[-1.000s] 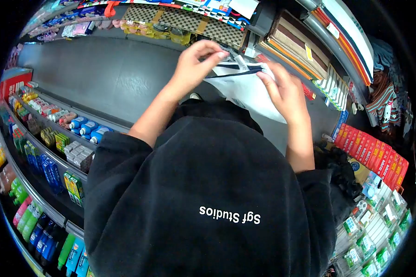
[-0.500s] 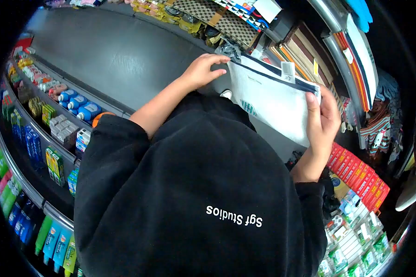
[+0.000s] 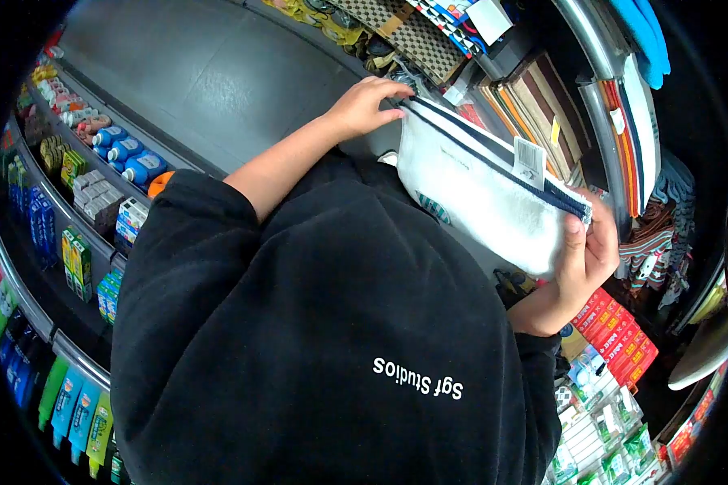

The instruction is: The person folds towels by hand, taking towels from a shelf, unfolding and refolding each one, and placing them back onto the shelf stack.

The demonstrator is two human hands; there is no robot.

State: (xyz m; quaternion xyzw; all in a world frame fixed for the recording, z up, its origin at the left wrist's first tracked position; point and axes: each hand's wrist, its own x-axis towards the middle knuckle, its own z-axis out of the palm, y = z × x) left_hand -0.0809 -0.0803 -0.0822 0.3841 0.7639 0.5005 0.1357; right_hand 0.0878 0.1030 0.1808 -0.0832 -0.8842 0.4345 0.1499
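A white cloth [image 3: 485, 194] with dark blue edging, a small green print and a white barcode tag [image 3: 529, 162] hangs stretched between my two hands. My left hand [image 3: 370, 107] pinches its upper left corner between thumb and fingers. At the other end, my right hand [image 3: 582, 250] grips the right corner, with the thumb on the near face and the fingers behind. The cloth is folded, and its top edge slants down to the right.
Shelves with blue bottles [image 3: 144, 166] and boxed goods curve along the left. Folded textiles [image 3: 534, 105] are stacked at the upper right, above red boxes [image 3: 619, 339]. Green-and-white packets [image 3: 615, 432] lie at the lower right. Grey floor [image 3: 210, 77] shows at the upper left.
The cloth has gone from bunched to spread out. My right hand has moved right and down with its corner, and the view has turned, shifting the shelves.
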